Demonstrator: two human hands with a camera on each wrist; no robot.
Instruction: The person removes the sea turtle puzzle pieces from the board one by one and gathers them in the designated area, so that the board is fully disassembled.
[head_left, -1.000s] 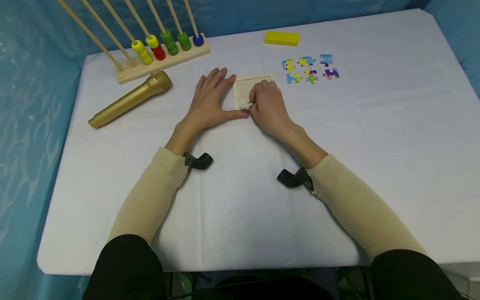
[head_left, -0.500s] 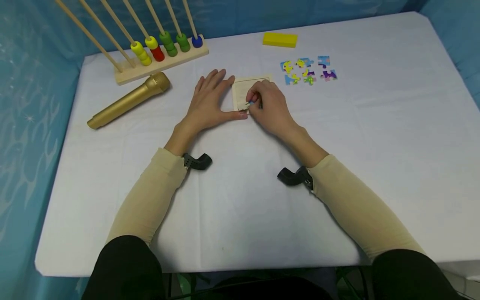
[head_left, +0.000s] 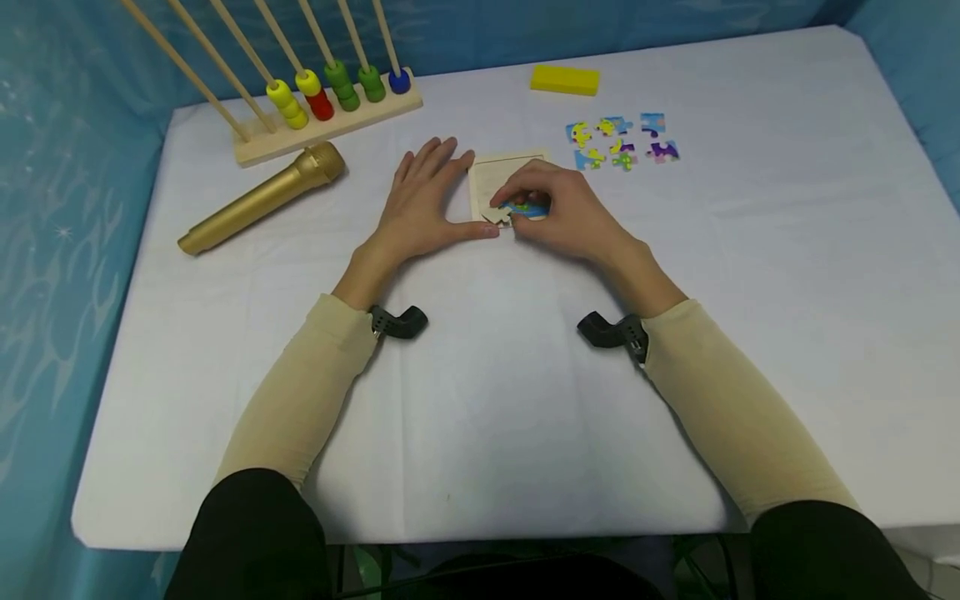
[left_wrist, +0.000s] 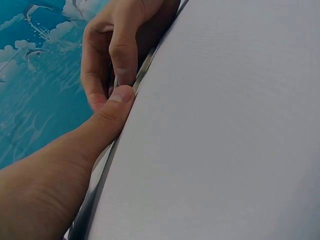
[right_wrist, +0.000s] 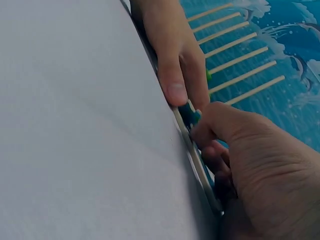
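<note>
A small square wooden puzzle tray (head_left: pixel 483 175) lies flat in the middle of the head view. My left hand (head_left: pixel 420 200) spreads around its left side, index fingertip at the far left corner and thumb along the near edge. Over the tray's near right part, my right hand (head_left: pixel 573 212) pinches a jigsaw piece (head_left: pixel 534 210) with a blue printed face, held between thumb and fingers. A pale, knobbed wooden edge shows beside the left thumb. In the right wrist view, blue print (right_wrist: pixel 189 114) shows at the tray's rim between both hands. The right fingers hide much of the tray.
Several loose jigsaw pieces (head_left: pixel 622 154) lie beyond the right hand, with a yellow block (head_left: pixel 564 80) behind them. A gold microphone (head_left: pixel 262 200) lies to the left. The bead abacus (head_left: pixel 330 121) stands at the back left. White cloth (head_left: pixel 480 400) covers the table.
My right hand has turned and its wrist has shifted right, so the piece's blue face now shows beneath the fingers. The left hand keeps its place at the tray.
</note>
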